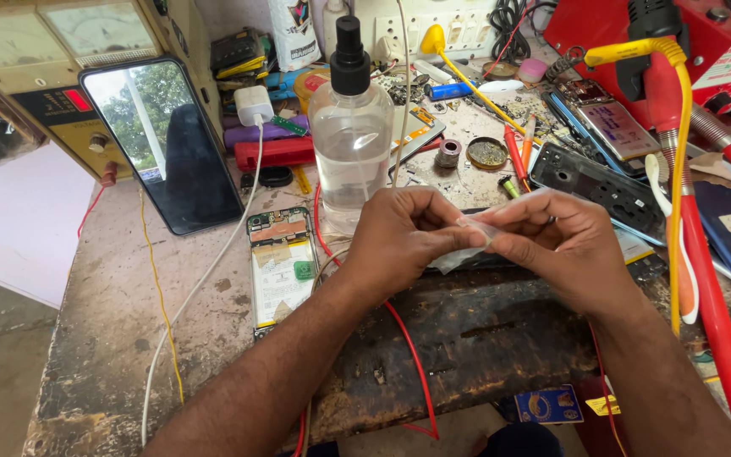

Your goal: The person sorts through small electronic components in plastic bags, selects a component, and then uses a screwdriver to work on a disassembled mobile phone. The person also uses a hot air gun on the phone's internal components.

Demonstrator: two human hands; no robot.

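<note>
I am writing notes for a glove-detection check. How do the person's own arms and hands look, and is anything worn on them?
The left hand and right hand are bare: no gloves, rings, watch or bracelet show. Both forearms are uncovered as far as the picture's lower edge, with no sleeve, cable or marking visible.

You were sitting at a phone-repair workshop bench. The worn, stained worktop (112, 338) held an opened phone (281, 267) with its insides exposed, a loose dark screen panel (167, 144) leaning against an old metered power supply (52, 51), and a bare phone frame (598, 182). A clear spray bottle (351, 127), small tins, scattered parts, loose red and white wires, and a wall socket strip (442, 25) crowded the back.
</note>
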